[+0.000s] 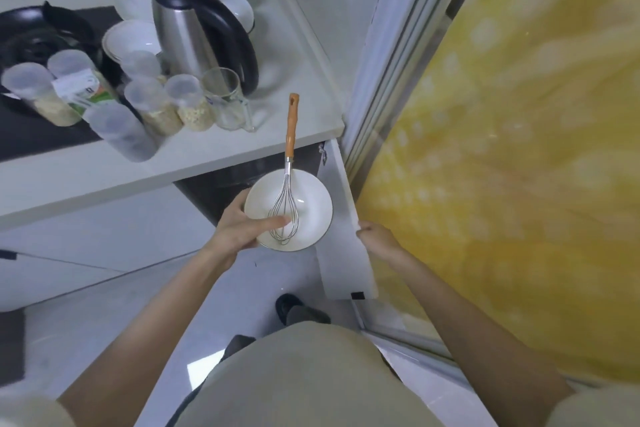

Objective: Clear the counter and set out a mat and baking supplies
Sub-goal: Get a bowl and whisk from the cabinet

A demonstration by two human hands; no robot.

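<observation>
The room was a narrow kitchen with a pale tiled floor (104,315) and, filling the right side, a yellow patterned panel (519,149) set in a light metal frame. A white counter (104,177) ran along the upper left, its front edge ending at a corner near the frame. A dark stovetop (34,135) was let into the counter at the far left, with a black pan (31,28) on it.

Below the counter corner a white cabinet door (346,253) stood swung open, showing a dark interior. The right hand (377,241) was closed over the door's outer edge.

On the counter stood a steel kettle (197,31) with a black handle and lid, with white bowls (131,40) stacked just beside and behind it. In front clustered several clear lidded jars (166,107) of pale dry goods, a green and white carton (86,90) among them, and a glass mug (227,100) to their right.

The left hand (242,229) gripped a white bowl (311,218) by its near rim, thumb inside, holding it in front of the open cabinet, below counter level. A wire whisk (284,215) rested in the bowl, its orange handle leaning up past the far rim toward the counter edge.
</observation>
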